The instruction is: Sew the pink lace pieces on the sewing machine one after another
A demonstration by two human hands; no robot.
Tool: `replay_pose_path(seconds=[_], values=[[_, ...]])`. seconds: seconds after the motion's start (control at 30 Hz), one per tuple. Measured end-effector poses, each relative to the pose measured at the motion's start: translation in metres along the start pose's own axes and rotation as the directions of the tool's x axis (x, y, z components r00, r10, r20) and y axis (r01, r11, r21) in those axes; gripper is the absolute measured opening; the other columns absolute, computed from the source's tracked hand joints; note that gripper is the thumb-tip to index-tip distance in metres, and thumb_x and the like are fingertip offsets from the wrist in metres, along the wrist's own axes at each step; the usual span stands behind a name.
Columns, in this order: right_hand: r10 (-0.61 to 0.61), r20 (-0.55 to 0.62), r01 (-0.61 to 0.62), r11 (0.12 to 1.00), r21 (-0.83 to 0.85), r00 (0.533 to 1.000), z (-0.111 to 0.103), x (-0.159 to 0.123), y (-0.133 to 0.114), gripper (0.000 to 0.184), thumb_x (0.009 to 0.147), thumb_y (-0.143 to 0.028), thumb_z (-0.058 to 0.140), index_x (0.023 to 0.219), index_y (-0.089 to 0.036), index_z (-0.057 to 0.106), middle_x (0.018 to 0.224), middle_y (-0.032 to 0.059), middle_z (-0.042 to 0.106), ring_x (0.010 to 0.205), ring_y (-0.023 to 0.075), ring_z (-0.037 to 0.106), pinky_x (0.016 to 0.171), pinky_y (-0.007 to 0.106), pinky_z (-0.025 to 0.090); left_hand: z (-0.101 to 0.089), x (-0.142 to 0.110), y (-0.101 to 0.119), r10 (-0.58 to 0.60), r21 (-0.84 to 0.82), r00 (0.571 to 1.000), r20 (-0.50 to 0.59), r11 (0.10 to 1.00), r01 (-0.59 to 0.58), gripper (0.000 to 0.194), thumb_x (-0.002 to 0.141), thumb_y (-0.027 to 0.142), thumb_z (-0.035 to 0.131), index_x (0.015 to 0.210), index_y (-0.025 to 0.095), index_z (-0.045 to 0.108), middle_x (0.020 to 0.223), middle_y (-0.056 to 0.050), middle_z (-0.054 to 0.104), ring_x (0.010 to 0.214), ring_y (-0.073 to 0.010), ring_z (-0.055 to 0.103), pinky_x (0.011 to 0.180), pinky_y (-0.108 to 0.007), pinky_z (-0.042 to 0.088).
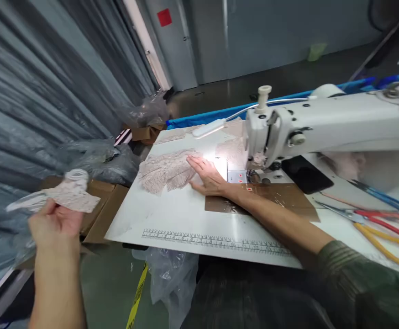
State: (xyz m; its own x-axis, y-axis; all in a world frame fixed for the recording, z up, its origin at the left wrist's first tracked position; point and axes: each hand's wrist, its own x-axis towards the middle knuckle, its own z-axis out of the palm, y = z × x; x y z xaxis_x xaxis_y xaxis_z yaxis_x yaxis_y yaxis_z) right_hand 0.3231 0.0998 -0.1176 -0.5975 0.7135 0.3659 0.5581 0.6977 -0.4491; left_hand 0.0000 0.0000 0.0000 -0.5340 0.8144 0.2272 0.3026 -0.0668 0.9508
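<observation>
My left hand (58,221) is out past the table's left edge, closed on a pale pink lace piece (78,197) with white bands at its top and left. My right hand (210,177) lies on the sewing table (186,219) with its fingers stretched out. Its fingertips touch the right end of a flat pale lace panel (167,169). Just right of that hand is the needle area of a white sewing machine (322,125), lit by a small lamp (209,129). More lace (232,153) lies behind the lit spot.
A black phone (307,173), red-handled scissors (387,214), yellow-handled scissors (384,235) and blue tweezers (384,196) lie at the right. A printed ruler (216,241) runs along the front edge. Cardboard boxes (105,210) and plastic bags (107,157) stand left, beside a grey curtain (49,82).
</observation>
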Motion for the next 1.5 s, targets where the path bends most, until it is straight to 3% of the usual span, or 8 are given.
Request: replay_pose_path(seconds=[0.17, 0.27, 0.37, 0.53, 0.7, 0.97, 1.23, 1.5], values=[[0.221, 0.068, -0.222, 0.815, 0.535, 0.973, -0.039, -0.050, -0.031, 0.111, 0.074, -0.063, 0.071, 0.157, -0.014, 0.017, 0.162, 0.0174, 0.019, 0.149, 0.0350, 0.015, 0.116, 0.056, 0.026, 0.109, -0.080, 0.019, -0.382, -0.412, 0.863, 0.330, 0.765, 0.495, 0.033, 0.081, 0.018, 0.057, 0.112, 0.022, 0.069, 0.096, -0.002, 0.078, 0.123, -0.0260, 0.061, 0.110, -0.041, 0.049], [0.137, 0.258, -0.288, 0.596, 0.750, 0.956, -0.062, -0.093, -0.038, 0.070, 0.078, -0.059, 0.071, 0.133, -0.018, 0.056, 0.128, 0.0121, 0.061, 0.116, 0.0272, 0.057, 0.093, 0.041, 0.049, 0.152, -0.119, 0.021, -0.395, -0.342, 0.673, 0.625, 0.637, 0.691, 0.021, 0.085, 0.015, 0.060, 0.104, 0.012, 0.069, 0.093, -0.009, 0.077, 0.108, -0.0292, 0.069, 0.098, -0.042, 0.056], [0.131, 0.355, -0.375, 0.454, 0.808, 0.926, -0.074, -0.131, -0.041, 0.039, 0.082, -0.052, 0.070, 0.078, -0.014, 0.064, 0.071, -0.0007, 0.062, 0.065, 0.0119, 0.057, 0.062, 0.024, 0.048, 0.177, -0.143, 0.019, -0.329, -0.211, 0.471, 0.819, 0.590, 0.779, 0.027, 0.082, 0.029, 0.072, 0.100, 0.010, 0.067, 0.093, -0.012, 0.076, 0.096, -0.0295, 0.072, 0.086, -0.038, 0.060], [0.108, 0.575, -0.582, 0.238, 0.777, 0.811, -0.085, -0.168, -0.046, 0.031, 0.089, -0.044, 0.063, 0.087, -0.013, 0.063, 0.069, 0.0002, 0.064, 0.055, 0.0085, 0.056, 0.053, 0.019, 0.044, 0.205, -0.163, 0.015, -0.290, 0.025, 0.259, 0.921, 0.708, 0.705, 0.069, 0.065, 0.048, 0.088, 0.115, 0.012, 0.057, 0.083, -0.007, 0.071, 0.072, -0.0183, 0.069, 0.063, -0.024, 0.054], [0.119, 0.598, -0.583, 0.435, 0.686, 0.793, -0.098, -0.186, -0.034, 0.034, 0.091, -0.045, 0.060, 0.078, -0.014, 0.064, 0.064, -0.0022, 0.058, 0.058, 0.0082, 0.050, 0.053, 0.019, 0.041, 0.214, -0.153, 0.011, -0.220, 0.136, 0.167, 0.961, 0.905, 0.404, 0.059, 0.071, 0.034, 0.084, 0.118, 0.016, 0.053, 0.076, 0.002, 0.063, 0.054, -0.0063, 0.052, 0.050, -0.016, 0.039], [0.107, 0.366, -0.316, 0.751, 0.579, 0.925, -0.122, -0.199, -0.062, 0.014, 0.082, -0.007, 0.059, 0.084, -0.018, 0.068, 0.103, 0.0046, 0.064, 0.097, 0.0142, 0.059, 0.090, 0.027, 0.045, 0.177, -0.138, 0.047, 0.183, -0.195, -0.205, 0.961, 0.980, -0.039, 0.021, 0.080, 0.007, 0.063, 0.094, 0.018, 0.074, 0.079, -0.003, 0.064, 0.067, -0.0093, 0.060, 0.062, -0.018, 0.047], [-0.116, 0.514, -0.388, 0.522, 0.759, 0.850, -0.107, -0.216, -0.063, 0.017, 0.081, -0.029, 0.069, 0.089, -0.014, 0.073, 0.078, 0.0005, 0.065, 0.067, 0.0089, 0.055, 0.056, 0.018, 0.039, 0.152, -0.142, 0.060, 0.344, -0.352, -0.132, 0.930, 0.935, -0.042, 0.019, 0.077, 0.006, 0.067, 0.085, 0.021, 0.076, 0.068, -0.002, 0.063, 0.055, -0.0089, 0.061, 0.049, -0.015, 0.046], [0.216, 0.559, -0.589, 0.455, 0.667, 0.800, -0.130, -0.197, -0.002, 0.028, 0.083, -0.041, 0.068, 0.087, -0.014, 0.072, 0.075, 0.0011, 0.064, 0.066, 0.0102, 0.055, 0.062, 0.023, 0.044, 0.188, -0.086, 0.039, 0.194, -0.183, 0.018, 0.981, 0.948, -0.260, 0.011, 0.086, 0.017, 0.067, 0.092, 0.020, 0.076, 0.081, -0.004, 0.071, 0.068, -0.0120, 0.064, 0.060, -0.021, 0.051]])
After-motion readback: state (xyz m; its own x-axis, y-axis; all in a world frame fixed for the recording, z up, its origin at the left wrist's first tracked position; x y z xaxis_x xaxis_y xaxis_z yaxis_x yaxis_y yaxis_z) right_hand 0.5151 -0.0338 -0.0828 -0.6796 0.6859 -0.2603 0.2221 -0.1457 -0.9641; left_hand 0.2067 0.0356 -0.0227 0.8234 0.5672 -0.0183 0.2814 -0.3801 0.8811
